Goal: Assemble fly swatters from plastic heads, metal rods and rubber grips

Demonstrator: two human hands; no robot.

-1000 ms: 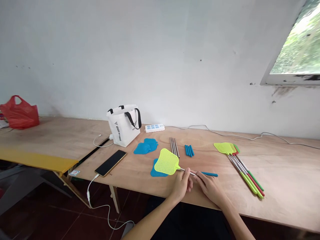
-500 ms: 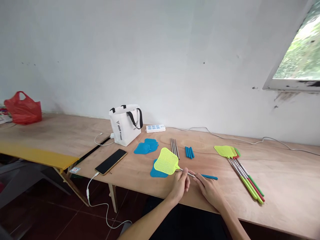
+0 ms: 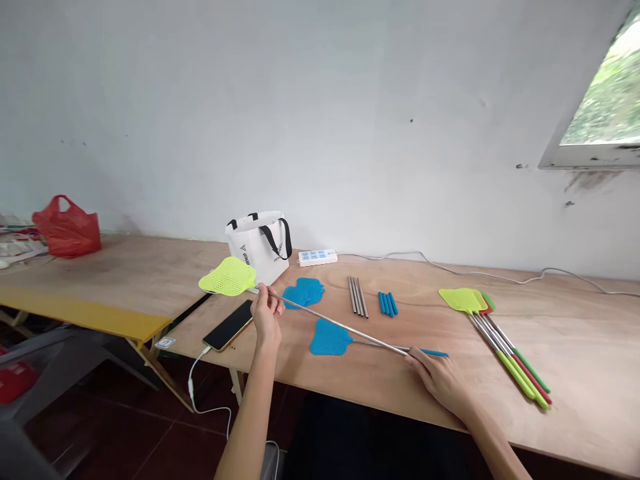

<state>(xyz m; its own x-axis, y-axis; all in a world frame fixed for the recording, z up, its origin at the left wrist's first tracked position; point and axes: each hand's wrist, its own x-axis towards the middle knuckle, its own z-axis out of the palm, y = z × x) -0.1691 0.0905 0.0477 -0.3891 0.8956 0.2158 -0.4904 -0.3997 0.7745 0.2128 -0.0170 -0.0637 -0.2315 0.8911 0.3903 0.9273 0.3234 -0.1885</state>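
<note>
A yellow-green fly swatter [image 3: 229, 277] is held up at a slant over the table, its thin metal rod drawn out long. My left hand [image 3: 267, 315] pinches the rod just below the mesh head. At the other end, my right hand [image 3: 440, 379] is closed around the swatter's lower part, hiding its grip. Beneath the rod lies a blue fly swatter [image 3: 331, 338] with a metal rod; its blue handle shows beyond my right fingers. Behind are loose blue swatter heads [image 3: 304, 292], several metal tubes [image 3: 357, 297] and several blue handles [image 3: 388, 304].
To the right lie several fly swatters [image 3: 505, 350] in yellow-green, red and green. A phone [image 3: 229, 325] on a cable, a white bag [image 3: 270, 263] and a power strip [image 3: 317, 257] are at the left and back. A red bag [image 3: 67, 230] sits far left.
My left hand has moved left and up with the yellow-green head, and the metal rod has lengthened between my hands. My right hand stays near the blue handle.
</note>
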